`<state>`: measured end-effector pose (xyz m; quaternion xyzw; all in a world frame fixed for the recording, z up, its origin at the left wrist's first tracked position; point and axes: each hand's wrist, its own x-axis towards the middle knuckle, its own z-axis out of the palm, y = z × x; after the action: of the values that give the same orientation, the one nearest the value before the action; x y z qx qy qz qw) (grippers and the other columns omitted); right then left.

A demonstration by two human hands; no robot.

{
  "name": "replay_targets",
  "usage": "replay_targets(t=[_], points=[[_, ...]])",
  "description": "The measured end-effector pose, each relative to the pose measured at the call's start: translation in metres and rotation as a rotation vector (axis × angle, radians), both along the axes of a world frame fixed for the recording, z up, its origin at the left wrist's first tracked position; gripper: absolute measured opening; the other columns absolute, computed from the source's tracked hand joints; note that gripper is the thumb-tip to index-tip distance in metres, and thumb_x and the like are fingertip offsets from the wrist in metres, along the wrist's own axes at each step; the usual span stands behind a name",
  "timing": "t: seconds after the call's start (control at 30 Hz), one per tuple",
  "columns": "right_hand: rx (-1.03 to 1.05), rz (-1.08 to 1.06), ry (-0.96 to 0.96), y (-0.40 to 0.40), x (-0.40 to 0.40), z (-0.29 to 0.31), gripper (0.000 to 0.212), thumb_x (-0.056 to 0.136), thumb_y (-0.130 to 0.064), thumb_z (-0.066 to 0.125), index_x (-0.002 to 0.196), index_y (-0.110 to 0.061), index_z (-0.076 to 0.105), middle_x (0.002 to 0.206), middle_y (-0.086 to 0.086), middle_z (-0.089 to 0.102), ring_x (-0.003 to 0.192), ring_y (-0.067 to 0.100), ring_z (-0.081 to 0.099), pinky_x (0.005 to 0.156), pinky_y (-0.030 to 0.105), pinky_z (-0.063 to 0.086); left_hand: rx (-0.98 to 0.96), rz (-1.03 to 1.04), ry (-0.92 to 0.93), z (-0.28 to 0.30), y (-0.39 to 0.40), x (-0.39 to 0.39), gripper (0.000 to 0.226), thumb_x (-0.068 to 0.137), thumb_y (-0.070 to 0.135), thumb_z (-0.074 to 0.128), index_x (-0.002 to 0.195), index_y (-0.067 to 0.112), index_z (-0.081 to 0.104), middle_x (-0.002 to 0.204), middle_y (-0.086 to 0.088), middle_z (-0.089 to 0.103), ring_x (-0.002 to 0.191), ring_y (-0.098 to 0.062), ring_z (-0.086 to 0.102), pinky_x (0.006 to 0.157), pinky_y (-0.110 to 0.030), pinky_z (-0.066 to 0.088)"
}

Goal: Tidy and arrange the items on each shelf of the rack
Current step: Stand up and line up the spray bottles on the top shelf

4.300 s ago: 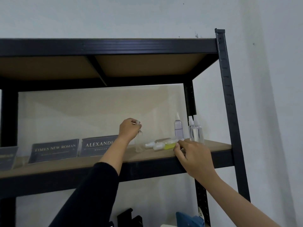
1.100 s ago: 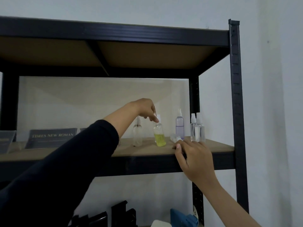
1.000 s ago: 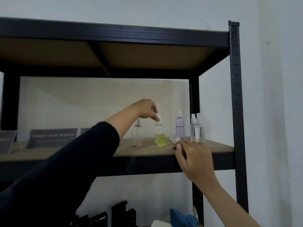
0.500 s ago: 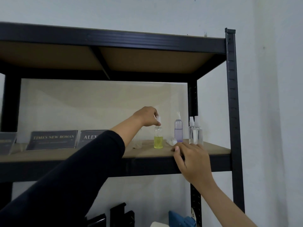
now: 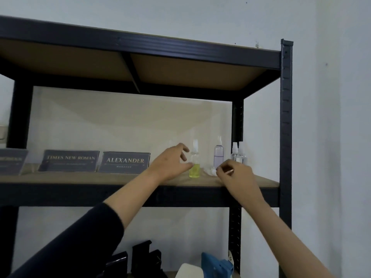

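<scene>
Black rack [image 5: 286, 121], wooden shelf [image 5: 100, 178]: yellow bottle [image 5: 194, 164] upright, left hand [image 5: 172, 164] loose-fingered just left of it; right hand [image 5: 234, 174] right of it, pinching a fallen bottle [image 5: 210, 171].

Five small spray bottles stand upright on the shelf [image 5: 100, 180]: one with yellow liquid [image 5: 194, 166], one with pale purple liquid [image 5: 218, 155], two clear ones [image 5: 239, 155] at the right end, and one clear one [image 5: 171, 143] mostly hidden behind the left hand [image 5: 170, 164]. A sixth bottle [image 5: 209, 171] lies on its side by the right hand [image 5: 234, 175]. Three dark name plates stand to the left: "ALEXANDER" [image 5: 124, 162], "TIMES NEW ROMAN" [image 5: 69, 160] and a cut-off one [image 5: 11, 160].
</scene>
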<state>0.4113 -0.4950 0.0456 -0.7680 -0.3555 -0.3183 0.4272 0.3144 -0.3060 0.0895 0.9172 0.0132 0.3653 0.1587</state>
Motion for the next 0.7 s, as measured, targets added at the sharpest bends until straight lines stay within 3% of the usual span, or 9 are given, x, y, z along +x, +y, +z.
replay_targets(t=[0.1,0.2,0.33,0.4,0.5,0.57,0.7], points=[[-0.128,-0.088,0.085,0.009,0.018,0.024,0.031,0.078,-0.029,0.074,0.104,-0.015,0.065,0.103,0.001,0.062,0.092,0.013,0.059,0.076,0.023,0.042,-0.004,0.025,0.036,-0.020,0.006,-0.013,0.032,0.086,0.049,0.060,0.106,0.024,0.060,0.099,0.009,0.062,0.091,-0.009,0.060,0.080,-0.026,0.049],[-0.236,-0.108,0.145,0.025,0.028,0.036,0.045,0.074,-0.032,0.081,0.109,-0.013,0.060,0.103,0.004,0.059,0.089,0.015,0.055,0.074,0.024,0.040,-0.002,0.071,0.053,-0.031,0.011,-0.019,0.035,0.085,0.056,0.056,0.097,0.025,0.067,0.097,0.009,0.067,0.089,-0.009,0.062,0.082,-0.032,0.052],[-0.403,-0.192,0.173,0.038,0.033,0.038,0.036,0.081,-0.023,0.075,0.112,-0.010,0.062,0.115,0.007,0.057,0.101,0.020,0.056,0.082,0.026,0.045,0.101,0.146,0.011,-0.038,0.009,-0.023,0.039,0.089,0.056,0.046,0.096,0.024,0.068,0.095,0.007,0.069,0.090,-0.015,0.064,0.081,-0.033,0.053],[-0.387,-0.210,0.142,0.038,0.036,0.041,0.029,0.082,-0.014,0.071,0.109,-0.005,0.065,0.115,0.010,0.060,0.104,0.023,0.060,0.084,0.027,0.047,0.130,0.158,-0.013,-0.042,0.010,-0.021,0.040,0.090,0.055,0.042,0.094,0.024,0.067,0.094,0.005,0.069,0.089,-0.018,0.064,0.079,-0.034,0.053],[-0.229,-0.184,0.102,0.034,0.047,0.055,0.020,0.079,-0.002,0.068,0.099,0.000,0.069,0.101,0.010,0.065,0.087,0.018,0.059,0.071,0.024,0.048,0.094,0.157,-0.022,-0.045,0.013,-0.018,0.039,0.087,0.057,0.042,0.091,0.026,0.066,0.093,0.006,0.068,0.088,-0.018,0.063,0.077,-0.035,0.053],[-0.134,-0.144,0.111,0.033,0.051,0.069,0.017,0.080,0.000,0.067,0.096,0.003,0.070,0.089,0.008,0.063,0.081,0.018,0.058,0.064,0.023,0.045,0.091,0.165,-0.015,-0.044,0.012,-0.017,0.037,0.087,0.055,0.043,0.091,0.026,0.065,0.093,0.006,0.068,0.087,-0.018,0.062,0.076,-0.035,0.053],[-0.122,-0.103,0.148,0.038,0.054,0.092,0.021,0.085,-0.005,0.069,0.098,0.010,0.067,0.085,0.015,0.063,0.072,0.023,0.061,0.068,0.029,0.051,0.079,0.168,0.003,-0.044,0.012,-0.017,0.035,0.086,0.054,0.044,0.091,0.026,0.065,0.094,0.006,0.068,0.088,-0.018,0.062,0.078,-0.035,0.053]])
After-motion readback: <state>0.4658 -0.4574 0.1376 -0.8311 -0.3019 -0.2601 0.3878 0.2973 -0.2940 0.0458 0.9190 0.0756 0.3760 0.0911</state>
